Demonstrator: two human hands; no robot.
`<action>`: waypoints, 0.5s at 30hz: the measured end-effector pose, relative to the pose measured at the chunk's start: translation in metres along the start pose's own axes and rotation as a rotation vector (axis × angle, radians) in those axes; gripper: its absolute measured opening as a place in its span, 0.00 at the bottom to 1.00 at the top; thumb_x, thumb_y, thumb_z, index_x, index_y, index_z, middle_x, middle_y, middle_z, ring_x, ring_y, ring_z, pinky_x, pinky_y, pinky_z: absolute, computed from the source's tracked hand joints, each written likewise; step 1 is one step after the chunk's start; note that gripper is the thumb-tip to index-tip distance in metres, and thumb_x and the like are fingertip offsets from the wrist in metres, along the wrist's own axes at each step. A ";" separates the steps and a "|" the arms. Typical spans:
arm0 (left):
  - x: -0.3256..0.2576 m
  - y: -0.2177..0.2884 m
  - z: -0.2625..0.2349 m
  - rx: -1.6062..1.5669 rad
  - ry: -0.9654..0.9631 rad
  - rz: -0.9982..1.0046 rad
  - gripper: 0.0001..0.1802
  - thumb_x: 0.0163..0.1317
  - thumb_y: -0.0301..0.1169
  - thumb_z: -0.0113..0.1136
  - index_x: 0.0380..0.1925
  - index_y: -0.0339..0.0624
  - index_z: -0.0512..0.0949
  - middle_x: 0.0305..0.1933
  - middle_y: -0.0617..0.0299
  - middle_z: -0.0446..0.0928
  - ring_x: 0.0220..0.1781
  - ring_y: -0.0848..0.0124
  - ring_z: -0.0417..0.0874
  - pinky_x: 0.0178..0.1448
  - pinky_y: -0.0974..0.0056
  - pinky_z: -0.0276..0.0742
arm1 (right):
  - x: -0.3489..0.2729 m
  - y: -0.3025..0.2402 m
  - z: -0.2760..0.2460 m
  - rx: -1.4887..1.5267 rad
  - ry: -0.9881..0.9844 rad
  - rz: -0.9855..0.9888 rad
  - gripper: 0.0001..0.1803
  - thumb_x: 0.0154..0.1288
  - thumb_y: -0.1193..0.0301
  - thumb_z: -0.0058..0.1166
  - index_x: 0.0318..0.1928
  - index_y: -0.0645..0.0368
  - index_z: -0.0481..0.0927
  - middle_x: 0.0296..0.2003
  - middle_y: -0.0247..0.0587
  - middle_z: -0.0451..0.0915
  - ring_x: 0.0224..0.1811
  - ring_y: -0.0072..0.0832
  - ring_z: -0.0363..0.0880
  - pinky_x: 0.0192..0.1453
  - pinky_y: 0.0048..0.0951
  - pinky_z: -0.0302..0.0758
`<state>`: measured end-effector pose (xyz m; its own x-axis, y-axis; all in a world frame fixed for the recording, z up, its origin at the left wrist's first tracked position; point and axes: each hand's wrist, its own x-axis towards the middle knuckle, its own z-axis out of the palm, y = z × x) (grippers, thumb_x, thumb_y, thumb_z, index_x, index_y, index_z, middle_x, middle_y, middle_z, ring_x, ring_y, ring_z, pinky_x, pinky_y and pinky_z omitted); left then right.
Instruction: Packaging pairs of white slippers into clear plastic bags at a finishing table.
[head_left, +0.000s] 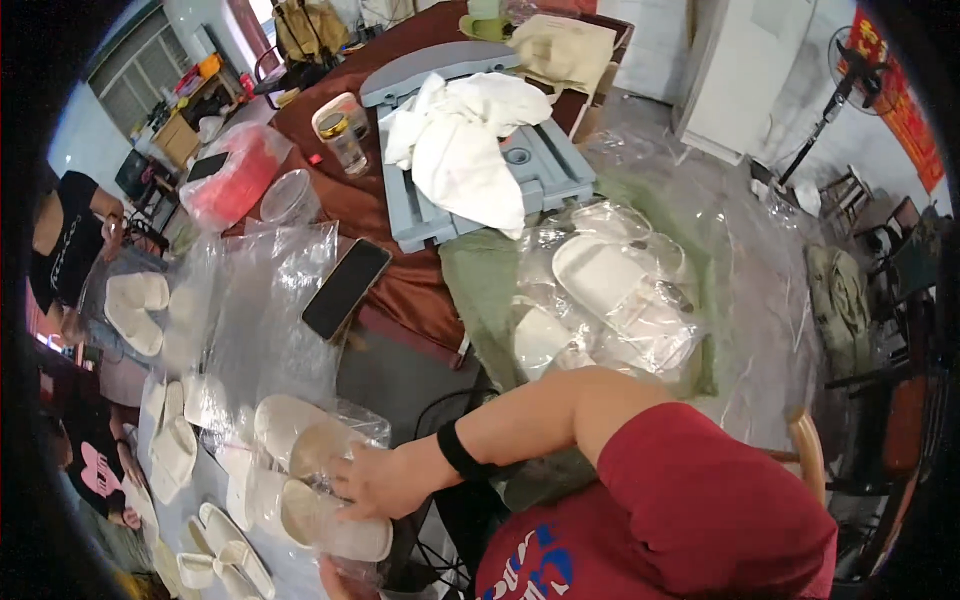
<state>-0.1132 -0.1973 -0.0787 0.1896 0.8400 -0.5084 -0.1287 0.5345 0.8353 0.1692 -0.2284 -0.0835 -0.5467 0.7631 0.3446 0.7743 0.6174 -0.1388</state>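
Note:
A pair of cream slippers (pixel 285 420) lies partly inside a clear plastic bag (pixel 372 425) at the near edge of the left table. My right hand (pixel 375 482), with a black band at the wrist, is closed over the slippers and the film, its fingers curled at their uppers. Below it, at the lower edge of the view, a small part of my left hand (pixel 340 580) shows beside the lower slipper (pixel 358 538); its fingers are hidden. More cream slippers (pixel 232 560) lie loose close by on the same table.
A black phone (pixel 347 288) rests near clear plastic bags (pixel 265 310). Bagged slippers (pixel 610 275) are piled on green cloth at my right. A grey plastic panel (pixel 570 165) carries white cloth (pixel 465 155). Co-workers (pixel 75 240) stand along the left side, one hand (pixel 132 517) near slippers.

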 end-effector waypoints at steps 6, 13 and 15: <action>0.025 -0.013 -0.016 0.263 -0.284 0.063 0.29 0.65 0.39 0.61 0.61 0.31 0.70 0.55 0.54 0.75 0.49 0.62 0.78 0.49 0.61 0.78 | 0.001 0.000 0.023 -0.102 0.137 -0.011 0.22 0.58 0.58 0.54 0.52 0.49 0.77 0.48 0.49 0.74 0.56 0.53 0.69 0.44 0.58 0.75; 0.008 -0.006 0.033 -0.046 -0.216 0.093 0.27 0.62 0.34 0.57 0.61 0.39 0.67 0.58 0.52 0.73 0.58 0.54 0.76 0.64 0.51 0.74 | -0.008 -0.001 -0.002 0.090 0.209 -0.042 0.22 0.57 0.65 0.55 0.54 0.52 0.76 0.48 0.49 0.74 0.55 0.48 0.72 0.43 0.50 0.75; -0.021 0.004 0.071 -0.232 -0.193 -0.083 0.25 0.64 0.36 0.56 0.59 0.40 0.68 0.59 0.52 0.73 0.59 0.55 0.77 0.63 0.49 0.75 | -0.008 0.002 0.004 0.065 0.332 0.006 0.23 0.58 0.67 0.55 0.56 0.51 0.76 0.44 0.47 0.76 0.51 0.43 0.76 0.40 0.42 0.77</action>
<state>-0.0486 -0.2199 -0.0498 0.3871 0.7713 -0.5052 -0.3192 0.6261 0.7114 0.1739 -0.2324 -0.0903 -0.4005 0.6696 0.6255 0.7492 0.6323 -0.1972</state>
